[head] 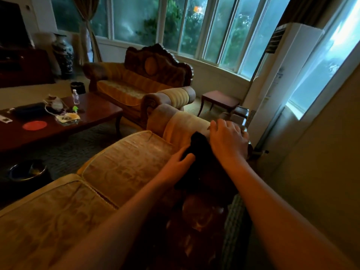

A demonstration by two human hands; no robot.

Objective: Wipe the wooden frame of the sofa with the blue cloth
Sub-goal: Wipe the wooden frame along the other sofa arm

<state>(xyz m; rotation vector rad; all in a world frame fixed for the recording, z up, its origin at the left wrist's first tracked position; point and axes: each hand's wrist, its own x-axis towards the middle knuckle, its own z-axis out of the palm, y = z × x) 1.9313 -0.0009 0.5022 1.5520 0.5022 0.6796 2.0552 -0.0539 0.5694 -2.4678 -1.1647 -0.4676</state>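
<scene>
I stand behind a sofa whose carved dark wooden frame runs along the top of its back. The cloth, very dark in this dim light, lies bunched on that frame near the padded armrest. My left hand grips the cloth's lower edge, fingers curled into it. Beyond the cloth, my right hand rests on the end of the frame, fingers spread and bent over it. Part of the cloth is hidden under my right wrist.
Beige seat cushions lie left of the frame. A second carved sofa faces the windows. A cluttered coffee table stands at left, a small stool and a tall white air conditioner at right.
</scene>
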